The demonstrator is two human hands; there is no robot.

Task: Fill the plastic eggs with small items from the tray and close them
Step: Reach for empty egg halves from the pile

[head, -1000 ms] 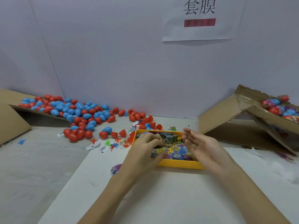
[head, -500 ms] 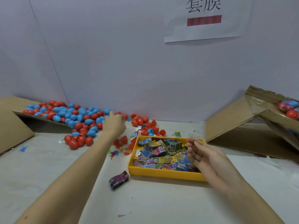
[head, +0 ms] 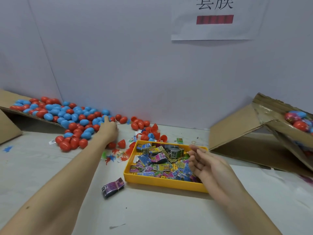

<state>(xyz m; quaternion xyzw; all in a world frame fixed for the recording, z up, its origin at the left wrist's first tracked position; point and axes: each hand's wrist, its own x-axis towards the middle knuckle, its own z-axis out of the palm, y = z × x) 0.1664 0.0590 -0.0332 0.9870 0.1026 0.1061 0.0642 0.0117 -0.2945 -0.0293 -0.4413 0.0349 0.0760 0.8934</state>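
L hand on egg pile, grip unclear; R hand fingers relaxed over tray.

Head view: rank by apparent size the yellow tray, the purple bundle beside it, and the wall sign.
1. Wall sign, partly cropped, and yellow tray: look alike, unranked; the tray is nearer.
2. Purple bundle.
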